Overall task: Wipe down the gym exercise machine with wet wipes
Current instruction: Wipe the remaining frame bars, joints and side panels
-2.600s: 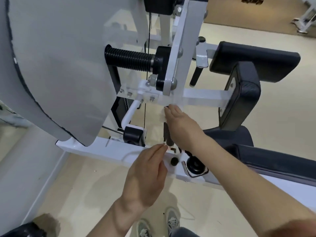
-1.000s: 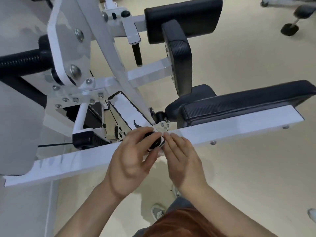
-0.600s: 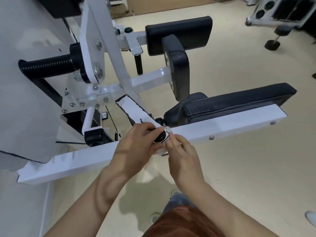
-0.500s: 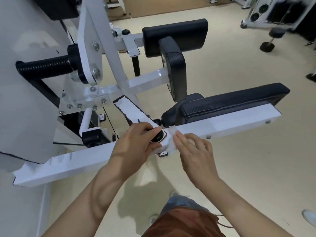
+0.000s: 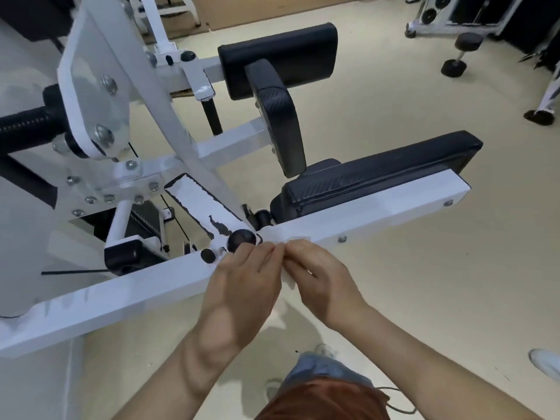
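Note:
A white gym machine fills the view, with a long white beam (image 5: pixel 378 207) running from lower left to right. Black pads (image 5: pixel 378 174) sit behind the beam. A round black knob (image 5: pixel 241 237) stands on the beam near its middle. My left hand (image 5: pixel 242 283) and my right hand (image 5: pixel 321 277) meet just in front of the knob, fingertips together, pinching a white wet wipe (image 5: pixel 289 237) that lies over the beam's edge and hangs between the hands. Most of the wipe is hidden by my fingers.
A black ribbed handle (image 5: pixel 24 125) juts out at the left. A small black cap (image 5: pixel 207 255) sits on the beam left of the knob. Dumbbells (image 5: pixel 460 53) and other equipment stand at the far right on the beige floor. My shoes show below.
My left hand has let go of the black knob and come to the wipe. Both hands now pinch the wipe together in front of the knob.

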{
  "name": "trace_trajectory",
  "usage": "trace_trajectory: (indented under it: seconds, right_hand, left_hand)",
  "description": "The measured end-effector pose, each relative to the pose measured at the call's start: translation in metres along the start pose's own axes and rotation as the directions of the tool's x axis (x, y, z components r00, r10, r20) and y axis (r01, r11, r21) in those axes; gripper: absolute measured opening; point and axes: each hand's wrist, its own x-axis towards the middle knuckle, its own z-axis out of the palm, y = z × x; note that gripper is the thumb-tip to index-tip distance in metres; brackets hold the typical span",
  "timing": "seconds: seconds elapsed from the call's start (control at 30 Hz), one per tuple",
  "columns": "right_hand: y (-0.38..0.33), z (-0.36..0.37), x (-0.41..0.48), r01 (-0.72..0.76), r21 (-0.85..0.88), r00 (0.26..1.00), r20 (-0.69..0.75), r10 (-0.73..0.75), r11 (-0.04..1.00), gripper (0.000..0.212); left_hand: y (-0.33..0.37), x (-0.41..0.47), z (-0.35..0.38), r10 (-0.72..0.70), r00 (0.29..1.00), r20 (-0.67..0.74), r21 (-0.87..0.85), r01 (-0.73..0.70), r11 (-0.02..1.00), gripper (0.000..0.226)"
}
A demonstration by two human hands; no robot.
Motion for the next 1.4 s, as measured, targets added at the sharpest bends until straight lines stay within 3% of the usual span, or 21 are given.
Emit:
trace_trajectory:
  seconds: [0.17,0.3,0.37,0.43,0.47,0.5,0.53,0.57,0.6,0.63,0.77,0.87,0.93,1.0,1.07,1.1,1.13,1.2,1.27,1.33,1.4]
  right_hand:
    - [0.024,0.010,-0.001,0.269,-0.192,0.957,-0.058,-0.285,0.944,0.026]
    - [0.043,-0.008,-0.011,0.281,-0.178,0.934,-0.175,-0.312,0.943,0.019]
    - [0.054,-0.015,-0.023,0.215,-0.132,0.936,-0.256,-0.242,0.968,0.016]
    - [0.054,-0.022,-0.034,-0.033,0.093,0.937,-0.345,0.063,0.995,0.015]
    - [0.047,-0.027,-0.034,-0.241,0.332,0.895,-0.287,0.341,0.912,0.017]
    - [0.041,-0.032,-0.032,-0.444,0.592,0.805,-0.066,0.590,0.673,0.020]
    - [0.037,-0.035,-0.029,-0.573,0.759,0.698,0.255,0.669,0.309,0.023]
    - [0.036,-0.034,-0.026,-0.619,0.784,0.609,0.515,0.603,-0.044,0.023]
    - [0.035,-0.033,-0.024,-0.609,0.743,0.565,0.653,0.505,-0.279,0.022]
    - [0.033,-0.030,-0.022,-0.593,0.709,0.557,0.704,0.440,-0.382,0.018]
    - [0.027,-0.018,-0.022,-0.582,0.749,0.552,0.649,0.523,-0.316,0.013]
    - [0.033,-0.026,-0.032,-0.539,0.801,0.624,0.587,0.516,-0.260,0.023]
    - [0.037,-0.030,-0.039,-0.498,0.835,0.613,0.529,0.587,-0.232,0.023]
    - [0.039,-0.026,-0.041,-0.551,0.828,0.529,0.443,0.723,-0.104,0.025]
    - [0.036,-0.016,-0.042,-0.733,0.672,0.405,0.311,0.860,0.102,0.031]
    - [0.032,-0.012,-0.042,-0.778,0.613,0.353,0.245,0.903,0.137,0.031]
    - [0.027,-0.008,-0.040,-0.774,0.622,0.323,0.231,0.918,0.116,0.028]
    - [0.015,-0.001,-0.035,-0.640,0.767,0.319,0.319,0.892,-0.046,0.019]
    - [0.000,0.000,-0.025,-0.440,0.863,0.395,0.435,0.809,-0.249,0.020]
    - [-0.010,-0.001,-0.018,-0.370,0.890,0.456,0.422,0.784,-0.265,0.024]
    - [-0.011,-0.003,-0.016,-0.368,0.913,0.431,0.338,0.837,-0.180,0.028]
  left_hand:
    - [0.007,0.007,0.000,-0.073,0.997,0.025,0.169,0.068,0.983,0.011]
    - [0.014,0.017,0.010,-0.037,0.996,0.079,0.211,0.019,0.977,0.033]
    - [0.025,0.025,0.020,0.008,0.997,0.082,0.171,-0.022,0.985,0.041]
    - [0.036,0.037,0.026,0.017,0.996,0.091,0.122,-0.028,0.992,0.040]
    - [0.039,0.042,0.027,0.014,0.995,0.100,0.102,-0.024,0.994,0.039]
    - [0.040,0.045,0.025,0.013,0.994,0.108,0.093,-0.024,0.995,0.038]
    - [0.039,0.047,0.023,0.020,0.993,0.112,0.097,-0.031,0.995,0.036]
    - [0.037,0.047,0.020,0.035,0.993,0.111,0.112,-0.047,0.993,0.034]
    - [0.035,0.046,0.016,0.054,0.992,0.110,0.136,-0.069,0.988,0.032]
    - [0.032,0.044,0.012,0.072,0.991,0.109,0.167,-0.090,0.982,0.031]
    - [0.022,0.037,-0.001,0.055,0.992,0.115,0.268,-0.084,0.960,0.026]
    - [0.019,0.038,-0.006,-0.022,0.990,0.140,0.321,-0.024,0.947,0.040]
    - [0.019,0.041,-0.005,-0.055,0.978,0.203,0.347,-0.019,0.938,0.050]
    - [0.017,0.047,-0.005,-0.097,0.964,0.248,0.354,0.003,0.935,0.056]
    - [0.012,0.049,-0.005,-0.136,0.957,0.256,0.331,0.046,0.942,0.052]
    - [0.010,0.048,-0.004,-0.120,0.965,0.235,0.289,0.048,0.956,0.049]
    - [0.010,0.046,-0.001,-0.067,0.977,0.203,0.223,0.021,0.975,0.047]
    - [0.017,0.041,0.014,0.083,0.987,0.137,0.077,-0.094,0.993,0.051]
    - [0.028,0.039,0.038,0.165,0.981,0.101,0.020,-0.168,0.986,0.050]
    - [0.036,0.043,0.058,0.193,0.976,0.099,0.019,-0.196,0.980,0.045]
    - [0.038,0.050,0.068,0.230,0.968,0.105,0.036,-0.234,0.971,0.045]
